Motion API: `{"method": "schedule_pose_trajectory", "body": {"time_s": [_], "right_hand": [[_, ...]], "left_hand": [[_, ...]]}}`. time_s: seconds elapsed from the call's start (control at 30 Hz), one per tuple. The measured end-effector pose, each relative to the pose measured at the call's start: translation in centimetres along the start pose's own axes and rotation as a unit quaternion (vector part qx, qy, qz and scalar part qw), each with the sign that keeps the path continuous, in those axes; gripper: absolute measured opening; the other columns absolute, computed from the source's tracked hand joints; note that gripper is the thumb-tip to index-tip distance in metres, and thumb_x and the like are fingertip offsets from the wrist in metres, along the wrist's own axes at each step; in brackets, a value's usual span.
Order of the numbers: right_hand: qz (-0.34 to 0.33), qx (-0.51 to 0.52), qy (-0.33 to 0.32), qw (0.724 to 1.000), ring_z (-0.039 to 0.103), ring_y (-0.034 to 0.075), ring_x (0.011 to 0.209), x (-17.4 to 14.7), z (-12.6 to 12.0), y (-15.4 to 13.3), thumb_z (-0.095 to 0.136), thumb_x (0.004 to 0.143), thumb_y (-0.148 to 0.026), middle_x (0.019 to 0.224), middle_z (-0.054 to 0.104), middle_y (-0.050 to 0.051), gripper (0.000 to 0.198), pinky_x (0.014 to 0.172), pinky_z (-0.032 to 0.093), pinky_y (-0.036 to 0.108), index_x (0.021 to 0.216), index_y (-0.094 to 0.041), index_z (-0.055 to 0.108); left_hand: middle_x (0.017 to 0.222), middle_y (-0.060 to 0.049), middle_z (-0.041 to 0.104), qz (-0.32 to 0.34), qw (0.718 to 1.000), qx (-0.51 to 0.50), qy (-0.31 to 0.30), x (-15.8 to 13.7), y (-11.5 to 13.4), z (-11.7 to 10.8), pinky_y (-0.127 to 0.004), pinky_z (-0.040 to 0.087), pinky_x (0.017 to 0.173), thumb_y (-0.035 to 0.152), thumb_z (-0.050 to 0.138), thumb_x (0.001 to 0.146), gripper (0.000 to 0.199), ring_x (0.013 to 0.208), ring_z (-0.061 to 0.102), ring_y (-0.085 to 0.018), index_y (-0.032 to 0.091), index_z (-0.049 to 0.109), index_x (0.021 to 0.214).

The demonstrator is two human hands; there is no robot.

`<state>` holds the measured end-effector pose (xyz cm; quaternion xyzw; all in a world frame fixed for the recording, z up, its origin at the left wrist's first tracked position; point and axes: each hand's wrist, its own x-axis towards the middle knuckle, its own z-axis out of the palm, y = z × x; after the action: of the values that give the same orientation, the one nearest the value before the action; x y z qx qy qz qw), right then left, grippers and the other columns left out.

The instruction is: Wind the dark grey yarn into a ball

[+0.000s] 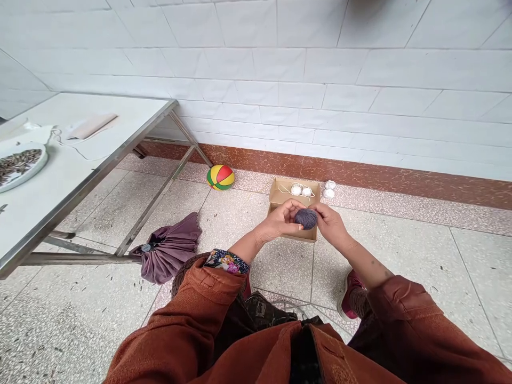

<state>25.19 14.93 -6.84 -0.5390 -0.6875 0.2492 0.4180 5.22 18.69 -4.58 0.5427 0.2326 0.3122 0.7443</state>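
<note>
A dark purple-grey ball of yarn [305, 218] is held up between my two hands, above an open cardboard box [300, 234]. My left hand [282, 220] curves around its left side, thumb below and fingers above. At its right edge, my right hand [328, 223] is closed with the fingertips pinched against the yarn; whether they grip a loose strand is too small to tell. In the box's far part lie two white yarn balls [301, 190] with a loose strand. Two more white balls [329, 189] rest on the floor just right of the box.
A metal-framed table [136, 120] stands at left, bearing a dish [38, 168] of dark pieces and a folded cloth [93, 126]. A striped ball [221, 177] sits near its leg. Purple fabric [168, 250] lies on the floor. A tiled wall [280, 69] closes the far side.
</note>
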Motion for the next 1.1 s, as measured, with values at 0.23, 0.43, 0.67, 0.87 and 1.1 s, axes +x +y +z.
{"method": "schedule_pose_trajectory", "body": {"time_s": [0.23,0.43,0.67,0.87,1.1], "right_hand": [[-0.019,-0.045,-0.083,0.995,0.067,0.023,0.087,-0.9,1.2,0.1,0.048,0.1,-0.029,0.092,0.072,0.005,0.02,0.077,0.053,0.034,0.097,-0.024,0.067],[-0.1,-0.07,-0.143,0.982,0.066,0.02,0.082,-1.3,0.8,-1.5,0.046,0.104,-0.032,0.087,0.068,0.005,0.024,0.076,0.053,0.032,0.093,-0.023,0.065],[-0.097,-0.049,-0.04,0.993,0.066,0.023,0.084,-0.2,-0.7,-1.9,0.048,0.103,-0.032,0.089,0.07,0.006,0.021,0.078,0.054,0.036,0.1,-0.025,0.067],[-0.039,-0.044,0.034,0.998,0.065,0.022,0.081,0.5,-0.7,-0.5,0.051,0.102,-0.035,0.086,0.069,0.006,0.022,0.076,0.053,0.034,0.089,-0.024,0.066],[0.0,-0.036,-0.054,0.998,0.067,0.022,0.08,-0.5,1.1,0.1,0.048,0.1,-0.03,0.085,0.07,0.004,0.019,0.073,0.052,0.033,0.091,-0.023,0.063]], "left_hand": [[0.112,-0.005,0.065,0.027,0.991,-0.003,0.131,0.5,-0.2,-0.4,-0.031,0.045,0.091,0.026,0.084,0.065,0.053,0.1,0.061,-0.017,0.021,0.057,0.111],[0.084,0.002,0.061,-0.011,0.968,0.127,0.215,0.9,-0.9,-0.9,-0.028,0.042,0.075,0.021,0.077,0.066,0.051,0.073,0.055,-0.012,0.02,0.055,0.112],[0.085,0.001,0.062,-0.008,0.968,0.192,0.164,0.5,-0.9,-0.8,-0.028,0.042,0.073,0.019,0.075,0.064,0.047,0.077,0.056,-0.014,0.022,0.056,0.107],[0.094,-0.001,0.065,-0.035,0.997,0.076,0.0,-0.2,-0.5,-0.3,-0.028,0.043,0.076,0.023,0.082,0.066,0.047,0.085,0.061,-0.015,0.021,0.059,0.108],[0.109,-0.005,0.067,0.024,0.991,-0.059,0.116,0.5,-0.7,-0.6,-0.033,0.045,0.094,0.029,0.086,0.065,0.049,0.103,0.063,-0.018,0.021,0.06,0.106]]}}
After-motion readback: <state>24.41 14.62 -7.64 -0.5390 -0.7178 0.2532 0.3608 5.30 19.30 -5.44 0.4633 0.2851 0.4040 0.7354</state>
